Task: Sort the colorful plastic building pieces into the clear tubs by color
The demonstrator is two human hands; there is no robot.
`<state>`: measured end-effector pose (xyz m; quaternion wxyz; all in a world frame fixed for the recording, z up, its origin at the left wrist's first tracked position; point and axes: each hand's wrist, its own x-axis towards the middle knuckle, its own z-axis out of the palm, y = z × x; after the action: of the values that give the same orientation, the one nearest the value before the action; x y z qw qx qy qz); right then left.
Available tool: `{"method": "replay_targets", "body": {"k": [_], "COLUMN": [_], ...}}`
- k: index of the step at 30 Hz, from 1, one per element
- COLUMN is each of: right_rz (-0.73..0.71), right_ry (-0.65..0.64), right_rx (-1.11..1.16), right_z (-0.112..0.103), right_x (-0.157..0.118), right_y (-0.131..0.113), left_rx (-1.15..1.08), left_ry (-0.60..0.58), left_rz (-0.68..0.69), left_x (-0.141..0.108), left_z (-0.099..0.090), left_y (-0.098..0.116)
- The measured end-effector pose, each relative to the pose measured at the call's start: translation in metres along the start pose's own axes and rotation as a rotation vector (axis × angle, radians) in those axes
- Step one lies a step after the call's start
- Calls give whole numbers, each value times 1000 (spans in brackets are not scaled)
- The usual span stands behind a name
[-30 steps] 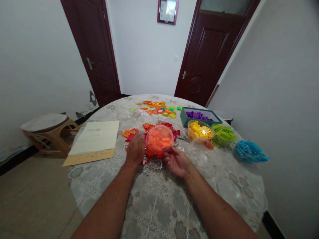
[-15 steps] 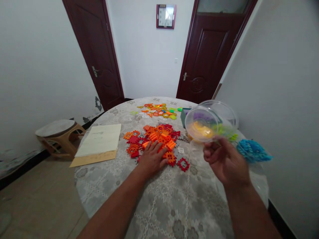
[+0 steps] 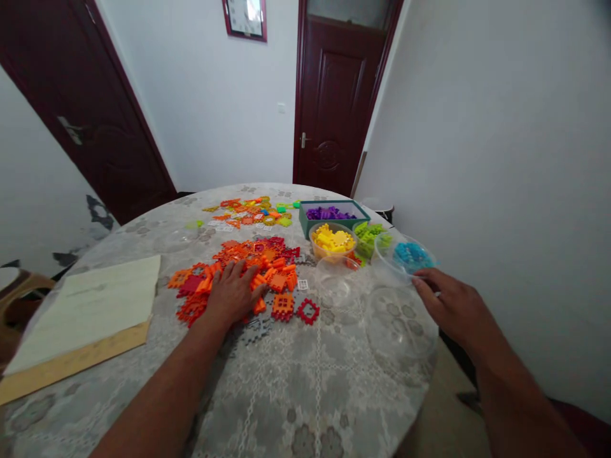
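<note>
My left hand (image 3: 233,294) lies with fingers spread on a heap of red and orange toothed plastic pieces (image 3: 281,280). At the right, my right hand (image 3: 443,296) pinches the rim of a clear round plastic container (image 3: 386,259). Blue pieces (image 3: 413,256) show through or just behind that container; which of the two is unclear. Left of it stand a round tub with yellow pieces (image 3: 334,239) and green pieces (image 3: 371,234). A red square ring piece (image 3: 308,311) lies apart from the heap.
Behind the tubs is a green box (image 3: 310,228) holding purple pieces (image 3: 329,213). Mixed small pieces (image 3: 252,213) lie farther back. Paper sheets (image 3: 95,305) cover the left side. Clear round plastic items (image 3: 398,321) rest near the right edge of the patterned tablecloth (image 3: 305,388).
The view has turned right. My right hand has moved the clear plastic from in front of the yellow pieces toward the blue ones. My left hand stays on the heap.
</note>
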<state>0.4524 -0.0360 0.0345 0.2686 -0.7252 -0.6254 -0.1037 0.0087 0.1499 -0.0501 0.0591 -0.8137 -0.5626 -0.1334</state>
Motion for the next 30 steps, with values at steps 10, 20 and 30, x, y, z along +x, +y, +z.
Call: {"method": "replay_targets", "body": {"k": [10, 20, 30], "right_rz": [38, 47, -212], "right_ry": [-175, -181, -297], "right_rx": [-170, -343, -242], "right_z": [51, 32, 49], "right_x": [13, 22, 119], "right_y": [16, 19, -53], "left_rx": [67, -50, -211], "left_ry": [38, 199, 303], "left_rz": [-13, 85, 304], "left_x": [-15, -28, -29], "left_z": [8, 2, -2], "left_y": [8, 9, 23]}}
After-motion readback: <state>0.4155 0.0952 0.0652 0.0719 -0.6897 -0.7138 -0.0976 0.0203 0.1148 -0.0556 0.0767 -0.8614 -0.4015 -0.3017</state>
